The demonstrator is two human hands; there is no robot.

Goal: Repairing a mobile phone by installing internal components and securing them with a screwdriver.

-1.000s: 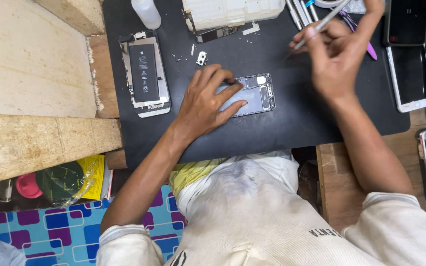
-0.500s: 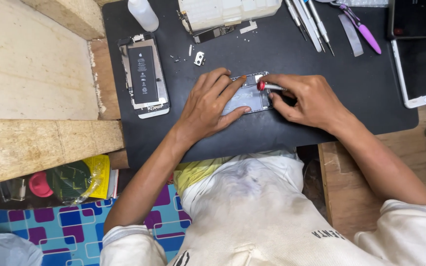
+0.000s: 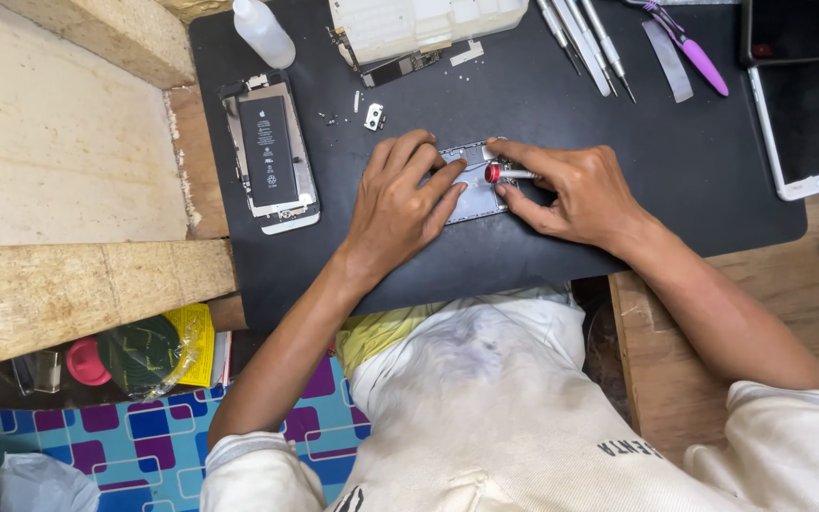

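Back from the tool row, right hand (image 3: 580, 194) now pinches a red-capped screwdriver (image 3: 507, 173) at the opened phone (image 3: 471, 185) on the black mat (image 3: 618, 114)
Left hand (image 3: 400, 204) presses flat, fingers spread, pinning the phone; keeping the driver upright and pressure light should spare tiny screws

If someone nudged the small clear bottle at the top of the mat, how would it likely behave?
The bottle lies on its side on the black mat and looks round, so it would probably roll rather than slide. It appears to be thin plastic, so likely light and not fragile. Neither hand is near it.
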